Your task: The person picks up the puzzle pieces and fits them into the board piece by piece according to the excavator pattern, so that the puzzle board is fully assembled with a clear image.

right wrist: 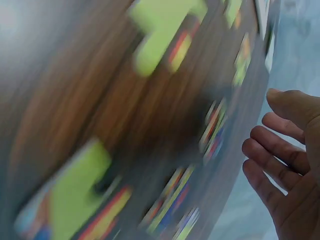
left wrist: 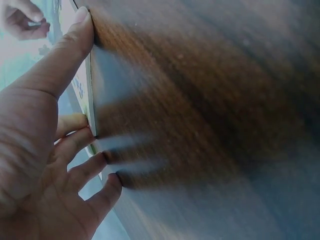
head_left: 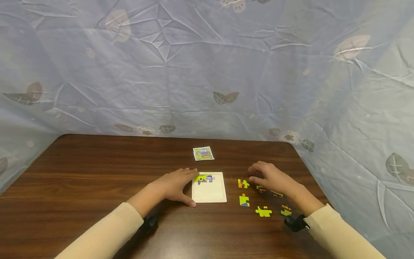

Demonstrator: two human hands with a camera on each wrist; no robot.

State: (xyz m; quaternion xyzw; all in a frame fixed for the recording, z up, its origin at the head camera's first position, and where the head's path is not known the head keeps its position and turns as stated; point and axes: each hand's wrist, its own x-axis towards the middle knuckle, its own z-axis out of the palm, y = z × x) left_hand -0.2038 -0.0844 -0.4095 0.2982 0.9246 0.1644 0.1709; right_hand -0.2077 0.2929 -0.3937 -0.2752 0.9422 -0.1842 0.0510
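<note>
Nearest, two cream fabric sleeves (head_left: 103, 230) reach in over a dark brown wood-grain table (head_left: 97, 169). Flat, bright green jigsaw pieces with coloured print (head_left: 263, 212) lie loose on the right, apart from one another, probably spread so that each can be seen and picked up singly. The bare right hand (head_left: 273, 178) hovers over the farther ones, fingers loosely bent, thumb apart, with nothing visible in its grasp.

To their left lies a shallow white square puzzle tray (head_left: 210, 193). The bare left hand (head_left: 176, 184) spans its left side, thumb by the near corner and fingers by the far one; it is widely spread and grips nothing, seemingly resting there to steady the tray. A short strip of joined green-and-purple pieces (head_left: 204, 178) sits along the tray's far edge, from the left corner; the rest of the floor is bare. Beyond it, a small square printed picture card (head_left: 203, 153) lies face up, perhaps placed as a reference, before a pale blue leaf-patterned cloth (head_left: 194, 79).

The left wrist view shows the tray's thin side edge and the left fingertips beside it, partly hidden from the head view. The right wrist view, though blurred, shows the gap between right thumb and fingers; only the head view shows the card's print clearly.
</note>
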